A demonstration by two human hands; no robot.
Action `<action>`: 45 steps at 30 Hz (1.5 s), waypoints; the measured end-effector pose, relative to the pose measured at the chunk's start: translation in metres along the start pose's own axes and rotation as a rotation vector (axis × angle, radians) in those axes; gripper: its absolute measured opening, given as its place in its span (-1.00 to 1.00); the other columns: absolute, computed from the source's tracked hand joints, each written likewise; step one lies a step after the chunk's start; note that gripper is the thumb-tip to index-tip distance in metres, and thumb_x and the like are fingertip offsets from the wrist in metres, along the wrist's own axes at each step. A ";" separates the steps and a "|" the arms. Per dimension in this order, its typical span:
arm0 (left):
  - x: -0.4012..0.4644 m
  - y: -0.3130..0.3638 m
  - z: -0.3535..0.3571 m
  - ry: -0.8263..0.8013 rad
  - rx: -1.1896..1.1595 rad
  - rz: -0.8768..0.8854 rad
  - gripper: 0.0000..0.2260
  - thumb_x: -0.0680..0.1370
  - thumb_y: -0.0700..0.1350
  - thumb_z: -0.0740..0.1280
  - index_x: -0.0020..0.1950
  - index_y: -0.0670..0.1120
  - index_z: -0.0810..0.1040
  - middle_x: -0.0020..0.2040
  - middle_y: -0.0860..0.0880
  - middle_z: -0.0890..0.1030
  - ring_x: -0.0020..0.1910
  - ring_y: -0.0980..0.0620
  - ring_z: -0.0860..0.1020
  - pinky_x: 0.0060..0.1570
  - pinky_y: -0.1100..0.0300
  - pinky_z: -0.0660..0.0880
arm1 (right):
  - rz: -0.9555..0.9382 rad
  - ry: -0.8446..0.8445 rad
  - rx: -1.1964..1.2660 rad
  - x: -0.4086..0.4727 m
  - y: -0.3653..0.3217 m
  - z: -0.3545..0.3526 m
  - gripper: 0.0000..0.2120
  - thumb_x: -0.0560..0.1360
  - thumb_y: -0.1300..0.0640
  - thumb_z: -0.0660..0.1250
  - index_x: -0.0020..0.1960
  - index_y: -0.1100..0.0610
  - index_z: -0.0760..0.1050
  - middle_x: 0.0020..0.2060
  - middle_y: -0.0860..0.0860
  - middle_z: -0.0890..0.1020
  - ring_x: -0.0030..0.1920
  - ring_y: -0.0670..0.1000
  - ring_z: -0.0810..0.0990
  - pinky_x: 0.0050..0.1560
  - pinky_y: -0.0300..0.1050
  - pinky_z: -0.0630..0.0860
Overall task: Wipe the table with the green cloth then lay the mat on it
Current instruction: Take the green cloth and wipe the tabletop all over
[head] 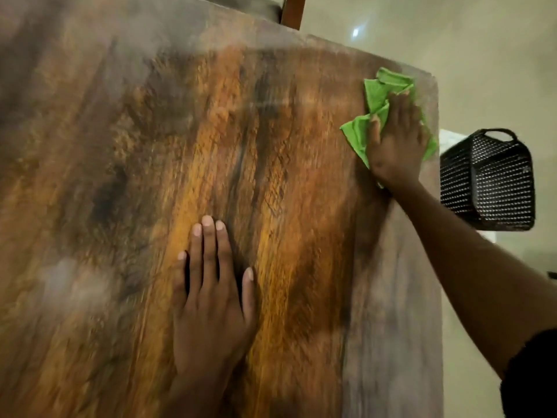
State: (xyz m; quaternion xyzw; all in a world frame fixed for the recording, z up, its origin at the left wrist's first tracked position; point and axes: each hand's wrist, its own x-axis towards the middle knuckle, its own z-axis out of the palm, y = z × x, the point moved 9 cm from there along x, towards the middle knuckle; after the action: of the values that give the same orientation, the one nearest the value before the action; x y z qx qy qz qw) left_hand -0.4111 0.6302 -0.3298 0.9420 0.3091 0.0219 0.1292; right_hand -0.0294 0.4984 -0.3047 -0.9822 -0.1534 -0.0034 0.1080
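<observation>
A large wooden table (pixel 126 164) with brown and orange grain fills most of the view. A crumpled green cloth (pixel 378 98) lies near the table's far right corner. My right hand (pixel 396 143) presses down on the cloth, fingers spread over it, the arm reaching in from the right. My left hand (pixel 211 300) rests flat on the bare tabletop in the lower middle, fingers together, holding nothing. No mat is in view.
A black woven basket (pixel 488 182) stands on the floor just past the table's right edge. A brown wooden chair leg or post (pixel 294 10) rises behind the table's far edge. Pale tiled floor (pixel 482 55) lies to the right.
</observation>
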 end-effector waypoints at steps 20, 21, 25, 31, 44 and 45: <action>-0.005 0.002 -0.005 0.083 -0.105 0.011 -0.41 0.80 0.08 -0.02 0.77 -0.16 -0.01 0.78 -0.12 -0.02 0.77 -0.06 -0.06 0.72 -0.13 -0.02 | 0.103 -0.038 -0.110 -0.287 0.079 -0.017 -0.35 0.75 -0.14 -0.04 0.77 0.06 -0.02 0.76 0.01 -0.01 0.76 0.05 -0.07 0.71 0.21 0.07; -0.005 0.002 -0.007 0.086 -0.114 0.006 -0.42 0.80 0.06 0.00 0.77 -0.16 -0.01 0.78 -0.12 -0.02 0.77 -0.06 -0.06 0.72 -0.12 -0.03 | 0.106 -0.049 -0.134 -0.286 0.068 -0.013 -0.35 0.75 -0.16 -0.07 0.77 0.06 -0.03 0.76 0.02 -0.02 0.76 0.07 -0.07 0.71 0.21 0.05; -0.006 0.002 -0.013 0.120 -0.153 0.002 -0.44 0.79 0.00 0.07 0.76 -0.17 0.05 0.78 -0.12 0.02 0.77 -0.06 -0.02 0.71 -0.07 -0.04 | -0.120 -0.169 -0.120 -0.385 -0.020 0.013 -0.30 0.73 -0.24 -0.06 0.77 0.05 -0.08 0.76 0.08 -0.09 0.76 0.17 -0.10 0.70 0.27 -0.01; -0.006 -0.006 -0.007 0.198 -0.145 0.042 -0.45 0.79 0.06 0.01 0.76 -0.08 0.04 0.78 -0.06 0.04 0.76 0.00 0.00 0.68 0.10 -0.13 | -0.356 -0.266 -0.083 -0.454 -0.016 0.012 -0.25 0.67 -0.25 0.10 0.77 -0.01 0.01 0.76 0.00 0.02 0.76 0.11 -0.01 0.68 0.14 -0.02; -0.003 0.001 -0.002 0.110 -0.096 0.039 -0.40 0.78 0.13 -0.06 0.77 -0.10 -0.01 0.78 -0.05 -0.03 0.77 0.03 -0.09 0.71 -0.03 -0.08 | -0.132 -0.030 -0.056 -0.145 0.070 -0.014 -0.34 0.75 -0.19 -0.02 0.77 0.05 0.03 0.76 0.05 0.04 0.76 0.09 -0.01 0.72 0.17 0.02; -0.004 0.003 -0.002 0.100 -0.087 0.038 -0.40 0.78 0.13 -0.06 0.77 -0.11 -0.01 0.78 -0.05 -0.04 0.77 0.03 -0.10 0.71 -0.02 -0.09 | -0.116 -0.028 -0.061 -0.129 0.066 -0.013 -0.34 0.75 -0.19 -0.03 0.77 0.06 0.02 0.76 0.06 0.03 0.76 0.10 -0.01 0.71 0.18 0.02</action>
State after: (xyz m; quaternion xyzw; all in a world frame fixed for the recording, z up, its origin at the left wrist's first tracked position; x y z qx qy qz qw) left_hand -0.4131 0.6258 -0.3269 0.9388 0.2961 0.0850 0.1541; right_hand -0.1319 0.3961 -0.3112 -0.9744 -0.2115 -0.0007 0.0756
